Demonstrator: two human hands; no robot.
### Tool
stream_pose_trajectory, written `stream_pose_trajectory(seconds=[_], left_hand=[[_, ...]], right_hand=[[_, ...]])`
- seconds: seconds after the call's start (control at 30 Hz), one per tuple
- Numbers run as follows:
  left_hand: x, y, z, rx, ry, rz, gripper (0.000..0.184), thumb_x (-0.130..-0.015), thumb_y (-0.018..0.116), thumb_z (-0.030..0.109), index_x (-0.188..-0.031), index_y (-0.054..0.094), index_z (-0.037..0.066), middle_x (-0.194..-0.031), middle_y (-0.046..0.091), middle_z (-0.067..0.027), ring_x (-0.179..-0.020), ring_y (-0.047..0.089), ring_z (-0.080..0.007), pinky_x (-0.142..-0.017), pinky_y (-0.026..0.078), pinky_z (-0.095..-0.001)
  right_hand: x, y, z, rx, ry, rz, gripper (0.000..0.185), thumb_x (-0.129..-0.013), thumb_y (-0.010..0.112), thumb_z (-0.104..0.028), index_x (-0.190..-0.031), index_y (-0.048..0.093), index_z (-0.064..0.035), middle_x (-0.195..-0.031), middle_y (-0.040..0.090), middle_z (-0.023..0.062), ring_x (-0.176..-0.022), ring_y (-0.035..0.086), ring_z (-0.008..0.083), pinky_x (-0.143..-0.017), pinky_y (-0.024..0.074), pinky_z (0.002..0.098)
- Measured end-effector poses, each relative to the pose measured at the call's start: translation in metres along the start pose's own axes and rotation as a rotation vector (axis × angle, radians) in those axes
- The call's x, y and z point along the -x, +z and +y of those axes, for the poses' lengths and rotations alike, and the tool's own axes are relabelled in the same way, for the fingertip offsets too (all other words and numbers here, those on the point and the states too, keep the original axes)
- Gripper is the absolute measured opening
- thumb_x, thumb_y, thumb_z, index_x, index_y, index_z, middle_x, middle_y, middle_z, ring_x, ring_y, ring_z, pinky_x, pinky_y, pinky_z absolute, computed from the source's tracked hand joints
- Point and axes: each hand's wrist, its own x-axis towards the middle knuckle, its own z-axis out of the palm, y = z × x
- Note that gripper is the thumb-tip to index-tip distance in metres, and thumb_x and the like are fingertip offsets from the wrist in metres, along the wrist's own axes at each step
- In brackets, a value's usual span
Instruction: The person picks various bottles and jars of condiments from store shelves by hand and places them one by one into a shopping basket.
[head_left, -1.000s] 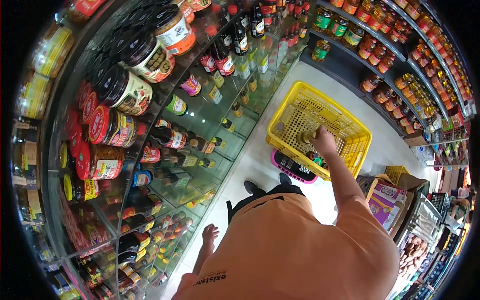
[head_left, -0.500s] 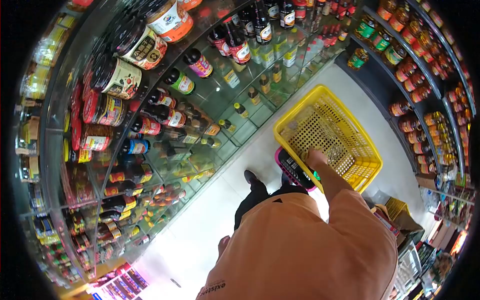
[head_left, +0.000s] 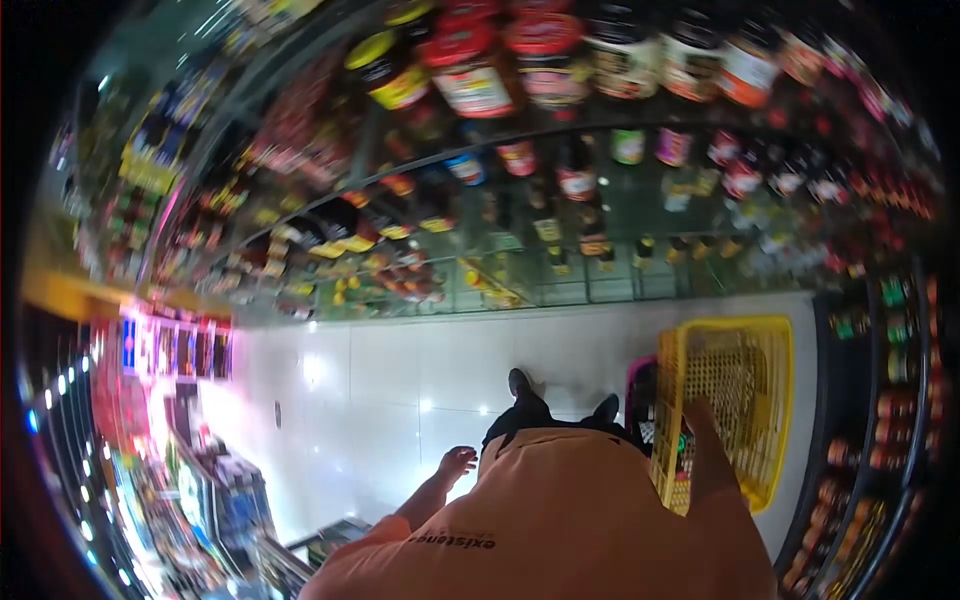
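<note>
On the right of the head view, a yellow plastic basket (head_left: 782,400) with perforated walls is beside my body. My right hand (head_left: 697,412) is closed at the basket's left side, its fingers partly hidden. A dark basket with a pink rim (head_left: 640,378) shows behind the yellow one, mostly covered by it. My left hand (head_left: 459,461) hangs over the floor by my hip, holding nothing, with its fingers loosely bent and apart.
A glass shelf (head_left: 590,295) runs ahead, with many bottles and jars, including red-lidded jars (head_left: 470,75). More jars fill a dark shelf (head_left: 850,380) on the right. Pale tiled floor (head_left: 350,380) lies below; a lit counter (head_left: 225,490) stands at lower left.
My view has swung left, so the glass shelf now runs across the top. The yellow basket appears farther right and upright in view. My left hand has come out from beside my body.
</note>
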Motion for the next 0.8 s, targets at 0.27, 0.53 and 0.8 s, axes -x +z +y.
stream_pose_trajectory(seconds=[0.27, 0.53, 0.8], left_hand=[[-0.03, -0.066, 0.133, 0.142, 0.567, 0.34, 0.038, -0.089, 0.058, 0.015, -0.124, 0.058, 0.001, -0.099, 0.07, -0.0071, -0.083, 0.063, -0.0144, -0.076, 0.048, -0.0282], [-0.007, -0.24, 0.404, 0.396, 1.2, 0.709, 0.03, -0.09, 0.07, 0.011, -0.114, 0.054, 0.0, -0.099, 0.06, -0.0051, -0.089, 0.058, -0.0128, -0.083, 0.048, -0.0286], [-0.039, -0.326, 0.554, 0.079, 1.217, 0.853, 0.055, -0.078, 0.082, 0.031, -0.117, 0.059, -0.001, -0.112, 0.068, -0.0184, -0.105, 0.066, -0.032, -0.09, 0.049, -0.0394]], right_hand=[[-0.026, 0.006, 0.001, 0.125, 0.085, 0.177, 0.034, -0.101, 0.051, -0.033, -0.109, 0.058, -0.0007, -0.083, 0.059, 0.0107, -0.069, 0.057, 0.0224, -0.063, 0.0467, 0.0368], [0.046, 0.005, -0.1, -0.197, -0.217, 0.748, 0.028, -0.101, 0.051, -0.03, -0.102, 0.059, -0.0032, -0.097, 0.058, 0.009, -0.084, 0.055, 0.0229, -0.078, 0.0468, 0.0398], [0.223, 0.053, -0.296, -0.555, -0.629, 0.752, 0.014, -0.096, 0.051, -0.01, -0.099, 0.059, -0.0006, -0.091, 0.059, 0.0119, -0.086, 0.056, 0.0244, -0.083, 0.0463, 0.0386]])
